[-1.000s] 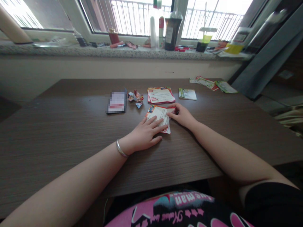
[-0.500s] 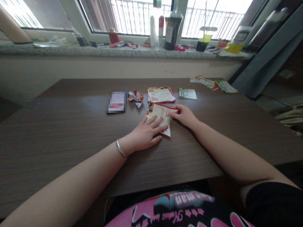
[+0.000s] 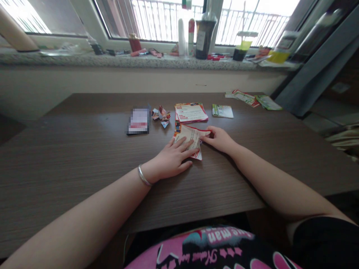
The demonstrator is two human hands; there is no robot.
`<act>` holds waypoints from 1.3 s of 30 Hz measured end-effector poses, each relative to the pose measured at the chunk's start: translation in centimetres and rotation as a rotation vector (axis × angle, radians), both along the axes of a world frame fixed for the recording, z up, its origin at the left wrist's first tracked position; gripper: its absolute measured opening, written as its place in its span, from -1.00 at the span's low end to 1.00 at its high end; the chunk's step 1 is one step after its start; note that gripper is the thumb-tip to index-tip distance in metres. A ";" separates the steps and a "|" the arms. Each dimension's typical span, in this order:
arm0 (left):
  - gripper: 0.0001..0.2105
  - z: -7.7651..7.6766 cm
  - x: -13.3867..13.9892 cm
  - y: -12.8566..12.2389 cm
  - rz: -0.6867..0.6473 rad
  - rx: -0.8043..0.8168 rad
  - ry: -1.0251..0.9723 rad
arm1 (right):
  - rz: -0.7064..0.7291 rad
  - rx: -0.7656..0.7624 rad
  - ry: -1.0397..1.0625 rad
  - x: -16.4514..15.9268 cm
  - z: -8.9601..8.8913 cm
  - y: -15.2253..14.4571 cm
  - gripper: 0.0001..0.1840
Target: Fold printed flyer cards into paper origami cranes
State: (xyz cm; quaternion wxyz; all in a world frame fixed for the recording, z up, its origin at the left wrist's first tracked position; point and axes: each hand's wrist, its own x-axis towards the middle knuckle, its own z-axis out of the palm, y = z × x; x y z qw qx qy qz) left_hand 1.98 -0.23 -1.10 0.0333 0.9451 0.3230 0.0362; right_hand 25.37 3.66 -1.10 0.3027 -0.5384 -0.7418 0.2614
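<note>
Brown wood-grain table (image 3: 84, 149) under a bright window, with a cluttered stone windowsill (image 3: 157, 62) running along the top of the frame.

Dead centre is a printed leaflet (image 3: 192, 133), partly folded and sitting at an angle. The left hand (image 3: 174, 158) is flat on it with fingers spread, pressing rather than gripping. The right hand (image 3: 220, 138) has thumb and fingers pinched together on the leaflet's right-hand corner.

So what's changed: compared with half a second ago, the right hand has dropped a touch toward the bottom of the frame, the top edge now sags down to that pinch, and the near corner has pulled up slightly. Left hand hasn't budged. I'd read that as the corner still being adjusted, with no crease settled there yet.

Just above it is a stack of leaflets (image 3: 191, 113). To its left, a folded paper piece (image 3: 162, 116), then a pixelated-out flat rectangle (image 3: 138, 121). To its right, a small green-edged pile (image 3: 222, 111), with loose leaflets (image 3: 246, 98) at upper right.
</note>
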 end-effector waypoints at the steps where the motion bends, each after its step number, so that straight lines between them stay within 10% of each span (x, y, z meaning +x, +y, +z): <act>1: -0.50 0.0 0.0 0.0 0.003 0.001 0.001 | 0.001 -0.003 -0.003 -0.1 0.1 -0.1 -0.71; 22: -0.51 0.0 0.1 -0.3 0.018 0.040 0.018 | -0.072 -0.137 0.217 -1.4 0.7 -1.2 -0.86; 39: -0.50 0.2 0.2 -0.2 0.008 0.039 0.049 | -0.110 -0.038 -0.100 -1.5 0.5 -1.0 -0.68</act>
